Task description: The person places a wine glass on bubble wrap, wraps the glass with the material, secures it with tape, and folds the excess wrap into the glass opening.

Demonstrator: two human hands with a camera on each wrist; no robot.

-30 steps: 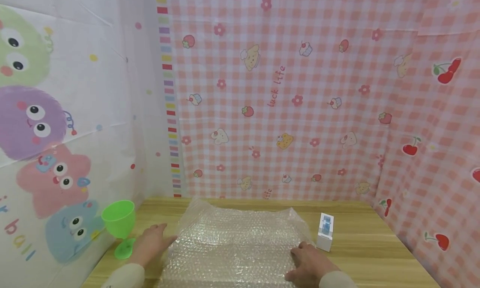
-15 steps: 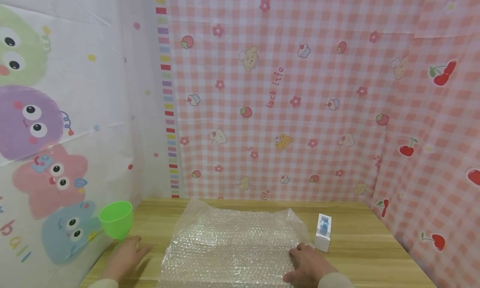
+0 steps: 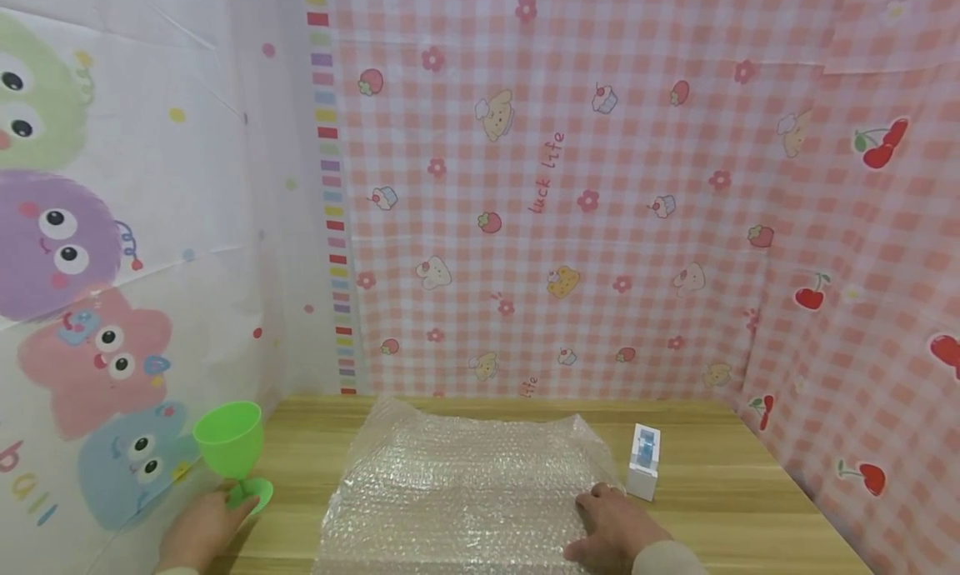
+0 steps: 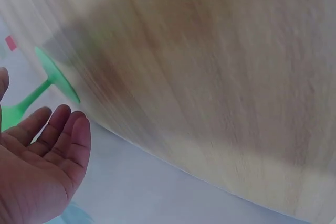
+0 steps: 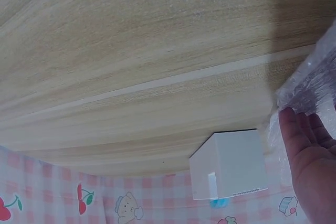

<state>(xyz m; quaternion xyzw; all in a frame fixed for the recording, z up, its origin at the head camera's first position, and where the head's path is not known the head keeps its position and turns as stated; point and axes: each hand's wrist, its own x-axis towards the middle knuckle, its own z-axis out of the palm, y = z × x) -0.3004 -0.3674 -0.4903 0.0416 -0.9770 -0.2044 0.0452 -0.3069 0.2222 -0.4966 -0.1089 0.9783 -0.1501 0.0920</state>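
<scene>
A bright green plastic goblet [image 3: 228, 442] stands upright at the left side of the table. My left hand [image 3: 197, 532] is beside its stem and foot, fingers reaching toward it. Seen from the left wrist, the loosely bent fingers lie near the goblet's stem and foot [image 4: 58, 77], with the thumb at the frame's edge and space between them. A sheet of clear bubble wrap [image 3: 457, 492] lies spread across the middle of the table. On its right edge rests my right hand [image 3: 618, 529], its fingers relaxed; the right wrist view shows the fingertips at the wrap's edge [image 5: 310, 85].
Just right of the bubble wrap stands a small white box-shaped object [image 3: 642, 467] with a light-blue piece in its top. A patterned white sheet [image 3: 150, 250] borders the wooden table [image 3: 720, 508] on the left, and pink checked cloth [image 3: 465, 142] borders the back and right.
My left hand has left the bubble wrap's left edge and moved left and toward me, to the goblet's stem. The right hand has stayed on the wrap.
</scene>
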